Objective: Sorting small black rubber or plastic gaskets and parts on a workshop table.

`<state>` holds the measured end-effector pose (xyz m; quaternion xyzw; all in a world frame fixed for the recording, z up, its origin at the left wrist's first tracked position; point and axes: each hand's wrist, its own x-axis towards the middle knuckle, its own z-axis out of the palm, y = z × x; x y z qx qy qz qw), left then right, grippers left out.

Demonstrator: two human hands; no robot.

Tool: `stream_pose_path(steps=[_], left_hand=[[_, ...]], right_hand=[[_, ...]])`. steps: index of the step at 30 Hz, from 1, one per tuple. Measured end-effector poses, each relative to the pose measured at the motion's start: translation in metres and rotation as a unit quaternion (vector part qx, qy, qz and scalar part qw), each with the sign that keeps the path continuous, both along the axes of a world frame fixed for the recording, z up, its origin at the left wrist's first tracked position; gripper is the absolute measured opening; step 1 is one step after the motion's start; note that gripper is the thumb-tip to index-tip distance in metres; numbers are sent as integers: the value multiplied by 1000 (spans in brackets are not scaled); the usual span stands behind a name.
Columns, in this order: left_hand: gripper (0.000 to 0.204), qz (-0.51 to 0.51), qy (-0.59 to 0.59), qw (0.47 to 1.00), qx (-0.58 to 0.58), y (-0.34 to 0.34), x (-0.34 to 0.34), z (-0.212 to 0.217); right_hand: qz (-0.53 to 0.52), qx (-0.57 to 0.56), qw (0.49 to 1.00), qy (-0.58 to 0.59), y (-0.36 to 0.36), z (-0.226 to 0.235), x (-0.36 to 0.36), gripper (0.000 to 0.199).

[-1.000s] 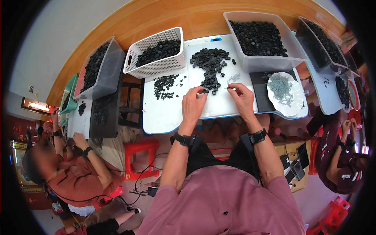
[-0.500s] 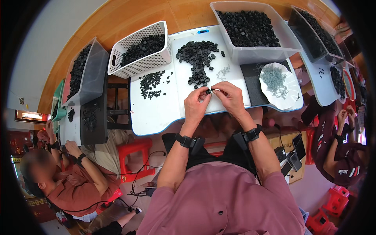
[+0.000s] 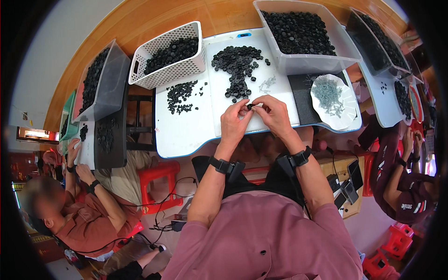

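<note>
Over the front of the white tabletop, my left hand pinches a small black round cap between thumb and fingertips. My right hand meets it from the other side, its thumb and forefinger closed on a tiny black piece against the cap. Fingertips partly hide both parts. Just beyond my hands lies a heap of black round caps, trailing toward me. Smaller black pieces are spread to the left. A few pale thin pins lie to the right of the caps.
Behind stand a white perforated basket and a clear bin, both filled with black parts. On the right, a white fluted dish of grey pins overlaps a black mat. Co-workers sit left and right, near red stools.
My fingertips have drawn together, and the small black piece in my right hand now meets the cap. The co-worker on the left has shifted their hands.
</note>
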<state>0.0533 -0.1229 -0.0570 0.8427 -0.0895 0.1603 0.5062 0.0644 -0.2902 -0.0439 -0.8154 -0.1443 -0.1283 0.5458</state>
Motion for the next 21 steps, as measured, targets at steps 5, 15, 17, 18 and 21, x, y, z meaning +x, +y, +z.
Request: stream_pose_path(steps=[5,15,17,18,21], left_hand=[[38,-29,16,999,-3,6,1,-1],[33,-41,74,996,-36,8,0,4],[32,-40,73,995,-46,10,0,3],[32,-40,73,995,-49,9,0,3],[29,-32,75,996,-44,9,1,3]], right_hand=[[10,13,1000,-26,-3,-9,1,14],[25,48,998,26,-5,-10,3,16],[27,51,998,34,-3,-9,2,16],[26,58,997,41,-4,-8,2,16],[24,54,997,41,-5,-12,3,16]])
